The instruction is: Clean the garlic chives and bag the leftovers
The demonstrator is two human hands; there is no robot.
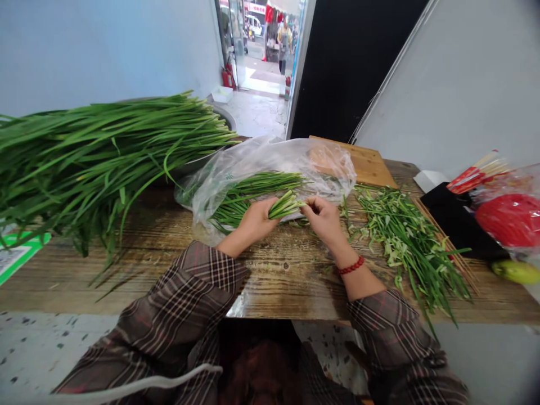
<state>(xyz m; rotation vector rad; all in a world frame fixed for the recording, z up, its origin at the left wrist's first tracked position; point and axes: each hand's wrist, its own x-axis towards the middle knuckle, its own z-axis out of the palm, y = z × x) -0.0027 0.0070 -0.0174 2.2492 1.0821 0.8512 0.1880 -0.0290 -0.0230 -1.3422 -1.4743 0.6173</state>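
- Gripped snugly in the left hand (258,220), a small bunch of green stalks (282,206) is held over the near edge of the plastic bag (274,151), its pale ends pointed toward the right hand (324,218).
- At those ends, thumb and forefinger of the right hand are drawn narrowly together, near the bag's right front; whether a stalk is pinched between them cannot be told.
- On the right wrist, to the right front of the bag, a red beaded bracelet (351,266) is worn.
- More loose stalks (268,183) are laid on the bag.
- To the left of the bag, a large heap of long green leaves (126,140) is piled on a metal basin (228,115), which is mostly hidden.
- To the bag's right, leafy scraps (405,230) are scattered across the wooden table (291,287).
- Behind the bag's right end, a wooden board (371,164) is placed, partly covered by the plastic.
- Well to the bag's right, a black holder (458,222) is seen beside a red bundle (508,220).
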